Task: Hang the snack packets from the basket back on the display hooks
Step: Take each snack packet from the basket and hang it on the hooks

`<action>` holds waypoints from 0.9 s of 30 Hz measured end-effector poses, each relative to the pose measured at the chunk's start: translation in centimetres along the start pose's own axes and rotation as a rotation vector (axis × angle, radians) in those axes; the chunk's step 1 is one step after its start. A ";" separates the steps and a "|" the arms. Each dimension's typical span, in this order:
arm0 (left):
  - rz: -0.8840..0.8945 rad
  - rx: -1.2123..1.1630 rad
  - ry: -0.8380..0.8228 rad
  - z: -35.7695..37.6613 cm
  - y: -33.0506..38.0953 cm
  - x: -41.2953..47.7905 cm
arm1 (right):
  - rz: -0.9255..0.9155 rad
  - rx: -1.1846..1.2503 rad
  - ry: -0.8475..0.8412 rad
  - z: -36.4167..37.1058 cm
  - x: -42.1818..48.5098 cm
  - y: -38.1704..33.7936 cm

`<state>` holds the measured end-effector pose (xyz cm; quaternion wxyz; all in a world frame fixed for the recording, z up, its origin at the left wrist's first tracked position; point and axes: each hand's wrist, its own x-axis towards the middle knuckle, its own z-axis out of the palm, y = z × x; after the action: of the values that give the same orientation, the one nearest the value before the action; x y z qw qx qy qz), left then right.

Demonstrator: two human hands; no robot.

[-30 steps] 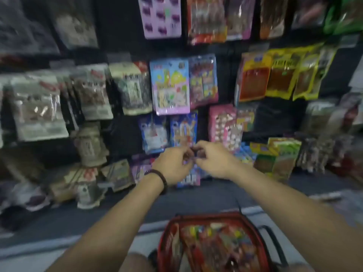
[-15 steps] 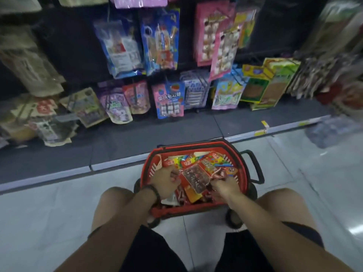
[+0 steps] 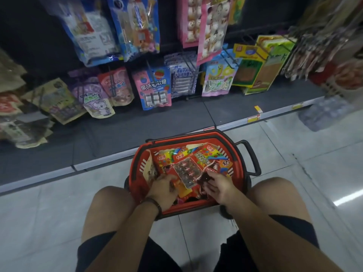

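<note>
My left hand (image 3: 164,190) shows only its back. Its fingers bend down among the snack packets (image 3: 208,154) at the near left of the basket (image 3: 141,167), and the tips are hidden, so I cannot tell whether it has hold of anything. My right hand (image 3: 221,186) is at the near right, thumb on top of a dark packet (image 3: 204,178) and fingers curled under its edge, pinching it. What that packet's print says is too dark to read. Between my hands lies a clear blister packet (image 3: 186,171) on top of the red and orange ones. The near wall of the basket is covered by my wrists, and a dark band (image 3: 155,203) sits on the left one.

Far beyond the basket, the display hooks (image 3: 228,55) carry hanging packets, among them a pink and blue packet (image 3: 155,87). The packets at the far left and far right blur out, and the top row is cut off by the frame. My knees flank the basket on the tiled floor (image 3: 49,213).

A second ago both hands were raised together at a hook among the blue packets. Half a second ago they were already down in the basket, much as now, with the right hand lower over the pile.
</note>
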<state>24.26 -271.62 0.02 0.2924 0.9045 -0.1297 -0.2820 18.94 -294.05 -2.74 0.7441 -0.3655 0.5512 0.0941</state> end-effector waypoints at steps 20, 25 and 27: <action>-0.120 -0.118 0.213 -2.8 -0.5 0.8 | -0.367 0.060 0.026 1.3 -2.7 -1.9; 0.016 -0.210 0.210 -6.6 3.2 0.4 | -0.593 -0.068 -0.129 0.5 -9.1 -4.9; 0.056 -0.414 0.158 -8.4 6.2 -0.4 | -0.627 -0.084 -0.172 0.5 -11.7 -6.2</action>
<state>28.38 -272.52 9.53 0.4889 0.8404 -0.0707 -0.2228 18.32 -295.09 10.41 0.7648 -0.5386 0.3427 -0.0865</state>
